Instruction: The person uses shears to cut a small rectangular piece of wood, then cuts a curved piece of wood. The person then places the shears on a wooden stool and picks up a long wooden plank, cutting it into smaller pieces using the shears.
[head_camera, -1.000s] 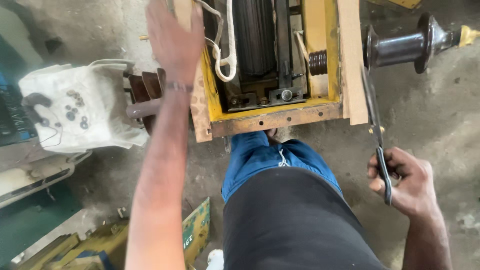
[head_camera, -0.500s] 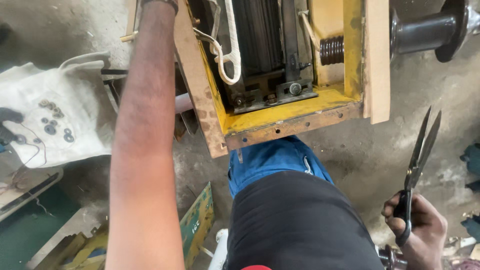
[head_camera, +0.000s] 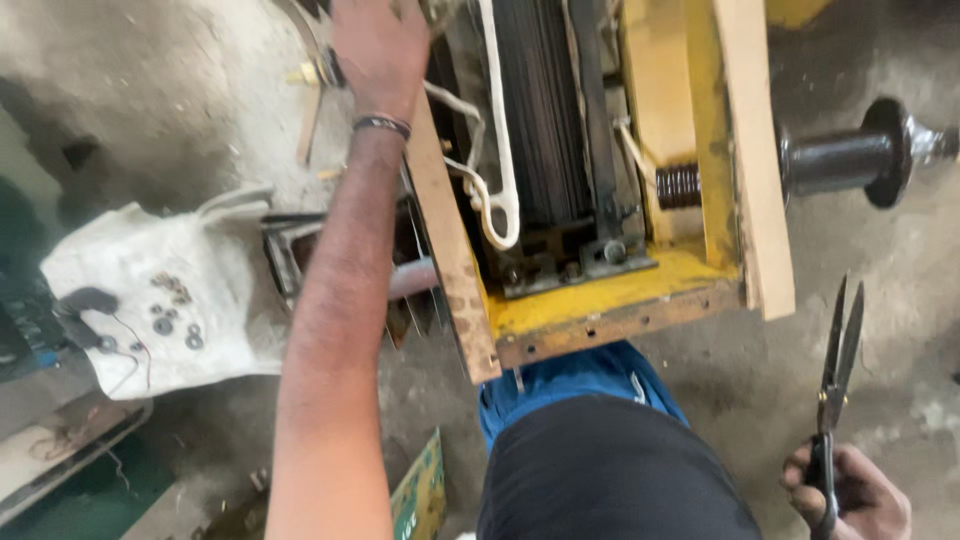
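My left hand reaches forward to the top left corner of a yellow metal frame with wooden side boards; its fingers are spread over the left board, and whether they grip anything is hidden. Inside the frame sits a dark laminated core with a white cord looped down its front. My right hand at the lower right holds black scissors by the handles, blades pointing up and slightly parted. A black spool-shaped shaft sticks out of the frame's right side.
A white cloth bag with several small washers on it lies on the concrete floor at the left. Dark metal brackets lie beside the frame. My knee in blue and black clothing is below the frame. A green board is near my arm.
My view has shifted, bringing my left hand back into sight at the frame's top left. My right hand with the scissors stays low at the right, the blades a little less spread.
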